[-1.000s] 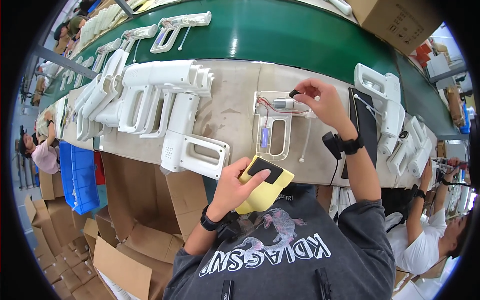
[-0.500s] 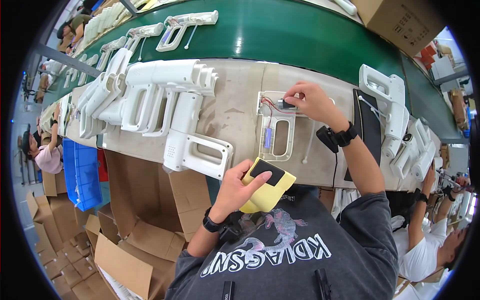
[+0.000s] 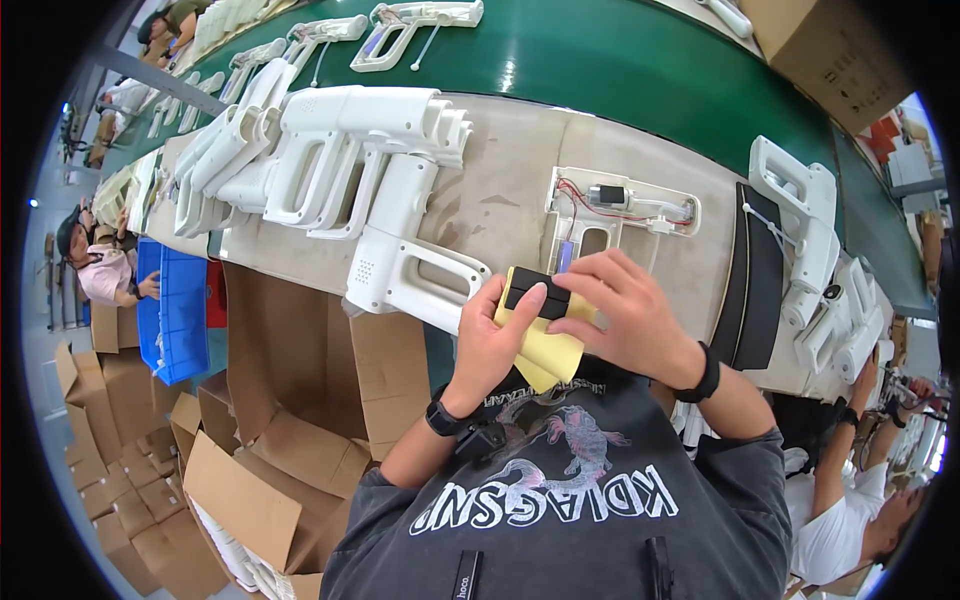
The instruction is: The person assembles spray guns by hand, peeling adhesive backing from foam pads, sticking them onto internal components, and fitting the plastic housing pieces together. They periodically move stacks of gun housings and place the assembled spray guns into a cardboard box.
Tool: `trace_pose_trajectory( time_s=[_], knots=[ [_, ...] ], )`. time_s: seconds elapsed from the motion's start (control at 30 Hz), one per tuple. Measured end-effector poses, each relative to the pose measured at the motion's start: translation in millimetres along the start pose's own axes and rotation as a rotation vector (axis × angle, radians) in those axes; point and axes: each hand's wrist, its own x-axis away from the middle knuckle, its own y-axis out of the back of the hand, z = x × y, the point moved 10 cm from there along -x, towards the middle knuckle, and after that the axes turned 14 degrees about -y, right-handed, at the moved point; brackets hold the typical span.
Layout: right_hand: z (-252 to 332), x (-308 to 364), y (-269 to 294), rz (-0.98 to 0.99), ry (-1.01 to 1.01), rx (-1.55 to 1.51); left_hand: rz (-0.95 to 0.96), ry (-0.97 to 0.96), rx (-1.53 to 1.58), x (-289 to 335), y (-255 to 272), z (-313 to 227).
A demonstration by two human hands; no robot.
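My left hand (image 3: 487, 345) grips a yellow backing sheet (image 3: 552, 356) near the table's front edge, its thumb pressed on the black foam pads (image 3: 530, 296) stuck to it. At the right side of those pads is my right hand (image 3: 640, 318), thumb and forefinger bent around the edge of one. Just beyond my hands lies an open white gun-shaped shell half (image 3: 684, 232). Inside it are red wires, a motor with a black pad (image 3: 607, 196) on it, and a purple cell (image 3: 566, 254). My right hand partly hides the shell's handle.
White gun-shaped housings (image 3: 350, 120) are piled on the left; more housings (image 3: 800, 200) lie right, beside black strips (image 3: 745, 280). A green conveyor (image 3: 560, 60) carries open shells behind. Cardboard boxes (image 3: 300, 440) and a blue bin (image 3: 175, 310) stand lower left. Other people work at both sides.
My right hand has left the motor in the shell and come back to the pads in my left hand. The left hand has risen slightly with the sheet. The view has shifted.
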Motion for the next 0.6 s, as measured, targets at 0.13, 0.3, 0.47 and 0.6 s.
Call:
trace_pose_trajectory(
  time_s=[0.13,0.3,0.47,0.6],
  knots=[
    [-13,5,-14,0.006,-0.072,-0.098,0.053,-0.04,-0.102,3,3,2],
    [-36,3,-28,0.115,-0.223,-0.371,0.031,-0.09,-0.126,9,10,-4],
    [-42,0,-42,0.32,-0.36,-0.542,0.223,-0.29,-0.355,9,16,-27],
    [-36,10,-49,0.451,-0.308,-0.563,0.385,-0.351,-0.353,22,7,-31]
  ],
)
